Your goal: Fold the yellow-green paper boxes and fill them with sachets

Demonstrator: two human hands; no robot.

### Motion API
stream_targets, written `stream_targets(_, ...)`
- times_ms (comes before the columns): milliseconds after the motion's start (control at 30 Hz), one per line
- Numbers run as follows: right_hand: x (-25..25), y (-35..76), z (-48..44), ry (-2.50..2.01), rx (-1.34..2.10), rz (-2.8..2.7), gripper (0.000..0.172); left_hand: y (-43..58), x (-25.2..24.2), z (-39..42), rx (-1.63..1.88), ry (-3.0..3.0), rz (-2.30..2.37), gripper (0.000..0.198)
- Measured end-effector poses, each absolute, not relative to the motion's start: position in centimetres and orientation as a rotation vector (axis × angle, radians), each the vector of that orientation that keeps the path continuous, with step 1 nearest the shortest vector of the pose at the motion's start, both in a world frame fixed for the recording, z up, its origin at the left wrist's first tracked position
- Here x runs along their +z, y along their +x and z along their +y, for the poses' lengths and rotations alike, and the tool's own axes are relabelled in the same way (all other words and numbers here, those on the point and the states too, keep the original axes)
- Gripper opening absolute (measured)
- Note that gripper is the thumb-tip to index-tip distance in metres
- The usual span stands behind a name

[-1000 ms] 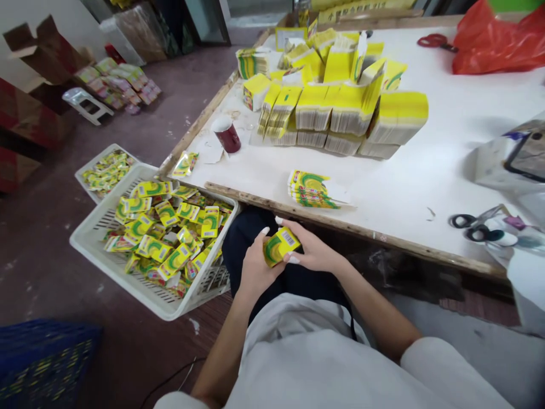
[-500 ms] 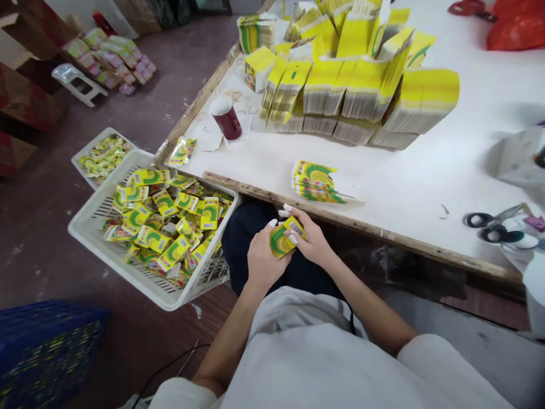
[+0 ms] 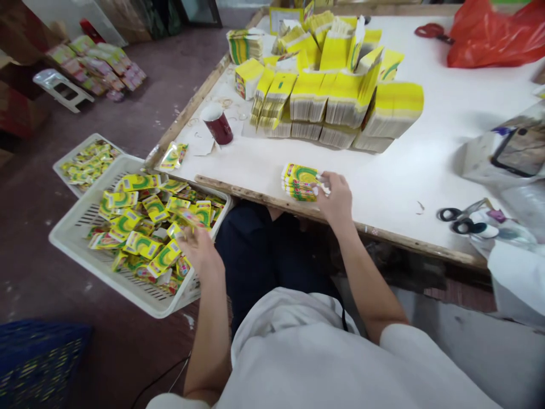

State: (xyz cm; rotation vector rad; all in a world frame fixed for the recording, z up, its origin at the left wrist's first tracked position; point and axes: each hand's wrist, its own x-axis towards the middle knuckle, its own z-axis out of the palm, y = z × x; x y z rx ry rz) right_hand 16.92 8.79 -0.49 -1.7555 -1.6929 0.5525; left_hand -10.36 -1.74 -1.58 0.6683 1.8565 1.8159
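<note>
My left hand (image 3: 202,255) is over the near side of the white plastic crate (image 3: 106,295), which is full of yellow-and-green printed packets (image 3: 140,244). Motion smears its fingers, and a blurred packet (image 3: 192,218) shows at their tips; whether they still grip it I cannot tell. On the table, my right hand (image 3: 338,199) has its thumb and fingers pinched at the right end of a fanned stack of yellow-and-green printed cards (image 3: 300,180). How many cards are between the fingers is hidden.
Bundled yellow cards (image 3: 323,96) stand in rows on the white table (image 3: 264,156). A maroon mug (image 3: 219,126) and a loose packet (image 3: 174,155) sit at its left. Scissors (image 3: 466,221), a white box (image 3: 481,156) and a red bag (image 3: 489,40) are to the right. A blue crate (image 3: 38,363) stands on the floor.
My hands have parted from the packet they held together over my lap. The left moved out over the crate; the right went up to the card stack. The view has shifted right.
</note>
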Motion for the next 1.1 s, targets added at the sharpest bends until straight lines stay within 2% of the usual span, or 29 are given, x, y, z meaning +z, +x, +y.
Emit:
stream_targets(100,-0.9,18.2,10.8,-1.904,0.499,-1.658,0.021,-11.7,-2.0,-1.6,1.815,0.476,1.777,0.046)
stream_targets(200,-1.8,18.1,11.4,-1.956,0.492,-1.69,0.017,-10.4,-2.6,-2.2,1.807,0.411,1.694,0.054)
stream_targets(400,-2.2,17.7,11.0,-1.812,0.538,-1.637,0.023,-7.0,-3.1,-2.5,1.746,0.509,1.482,0.05)
stream_targets(500,-1.1,17.3,9.4,-1.753,0.588,-1.578,0.029,-5.6,-2.8,-2.2,1.68,0.644,1.289,0.055)
stream_targets(567,-0.3,16.4,7.6,-1.611,0.702,-1.566,0.033,-4.5,-2.6,-2.1,1.681,0.702,1.139,0.066)
stream_targets(633,0.4,14.9,5.2,-1.368,0.961,-1.613,0.032,-3.2,-2.1,-2.0,1.718,0.748,1.02,0.077)
stream_targets(767,0.3,10.9,0.3,-0.888,1.646,-1.591,0.033,-1.5,-1.1,-2.1,1.737,0.76,0.934,0.076)
stream_targets(833,-0.3,9.4,-1.4,-0.786,1.759,-1.454,0.042,-1.4,-0.9,-2.2,1.748,0.705,0.963,0.072)
stream_targets(933,-1.0,8.7,-2.3,-0.842,1.688,-1.459,0.061,-2.1,-1.1,-2.5,1.775,0.625,1.115,0.063)
stream_targets(1000,-1.0,9.1,-2.0,-0.891,1.597,-1.546,0.051,-2.6,-1.5,-2.8,1.727,0.641,1.223,0.056)
stream_targets(1100,-0.7,10.5,-0.9,-0.933,1.442,-1.618,0.023,-3.0,-2.0,-3.2,1.666,0.709,1.312,0.05)
